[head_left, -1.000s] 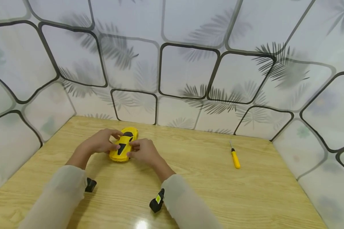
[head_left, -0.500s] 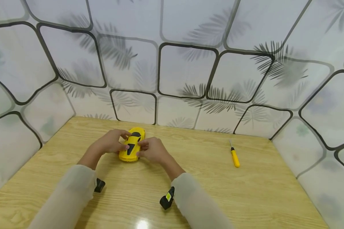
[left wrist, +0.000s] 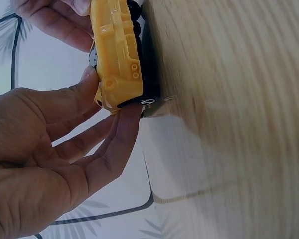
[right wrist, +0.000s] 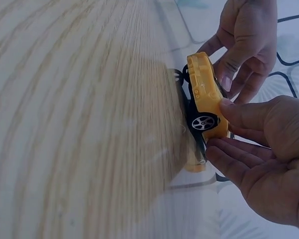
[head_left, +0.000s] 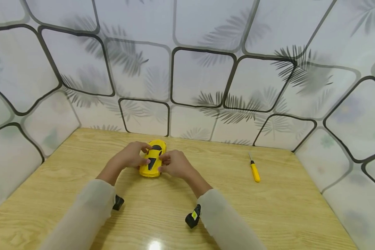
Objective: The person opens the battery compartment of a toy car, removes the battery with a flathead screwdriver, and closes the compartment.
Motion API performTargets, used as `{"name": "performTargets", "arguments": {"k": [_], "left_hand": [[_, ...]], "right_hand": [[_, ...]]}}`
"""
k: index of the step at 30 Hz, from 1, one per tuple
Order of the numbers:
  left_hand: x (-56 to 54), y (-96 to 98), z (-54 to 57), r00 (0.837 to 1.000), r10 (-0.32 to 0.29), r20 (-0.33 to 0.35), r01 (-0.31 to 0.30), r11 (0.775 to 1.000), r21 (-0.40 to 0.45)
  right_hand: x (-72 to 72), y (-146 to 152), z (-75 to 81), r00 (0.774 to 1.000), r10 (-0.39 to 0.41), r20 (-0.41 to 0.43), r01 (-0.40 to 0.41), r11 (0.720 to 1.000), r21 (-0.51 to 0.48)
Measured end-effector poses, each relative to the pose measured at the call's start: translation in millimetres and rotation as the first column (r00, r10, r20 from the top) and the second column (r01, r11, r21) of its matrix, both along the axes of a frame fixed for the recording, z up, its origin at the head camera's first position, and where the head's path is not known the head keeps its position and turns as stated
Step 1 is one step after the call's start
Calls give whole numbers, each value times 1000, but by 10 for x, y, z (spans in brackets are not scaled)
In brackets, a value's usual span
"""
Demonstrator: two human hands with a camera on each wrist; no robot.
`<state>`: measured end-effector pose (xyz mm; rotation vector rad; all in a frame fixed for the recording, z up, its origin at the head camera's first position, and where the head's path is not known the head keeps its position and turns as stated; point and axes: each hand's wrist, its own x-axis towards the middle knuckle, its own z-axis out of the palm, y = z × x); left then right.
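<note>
A yellow toy car point(head_left: 153, 158) with dark windows is at the left of the wooden table, one end toward the back wall. On its left side my left hand point(head_left: 132, 155) grips it with thumb and fingers. From the right, my right hand point(head_left: 175, 164) pinches the opposite side. The left wrist view shows the toy car point(left wrist: 117, 55) with the thumb on its body and fingers low by a wheel. Black wheels show on the toy car point(right wrist: 207, 92) in the right wrist view, close to the tabletop. Whether all wheels touch the wood I cannot tell.
A screwdriver point(head_left: 255, 172) with a yellow handle lies farther right, its tip toward the back. Patterned white walls point(head_left: 193, 121) border the table point(head_left: 225, 201) behind and on both sides. A black wrist camera point(head_left: 193, 217) sits below the right sleeve.
Both hands have moved to the right with the toy car held between them. The screwdriver stays in its place on the table.
</note>
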<state>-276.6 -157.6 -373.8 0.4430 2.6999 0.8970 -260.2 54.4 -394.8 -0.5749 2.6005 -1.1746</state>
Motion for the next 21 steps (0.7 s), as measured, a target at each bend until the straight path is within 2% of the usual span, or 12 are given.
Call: {"name": "performTargets", "arguments": {"k": [8, 21], "left_hand": [[-5, 186, 9, 999, -20, -35, 18, 998, -52], [-12, 504, 8, 999, -20, -38, 18, 999, -43]], "right_hand": [[5, 185, -17, 1000, 8, 0, -8, 1000, 3], [48, 496, 8, 1000, -7, 4, 7, 1000, -5]]}}
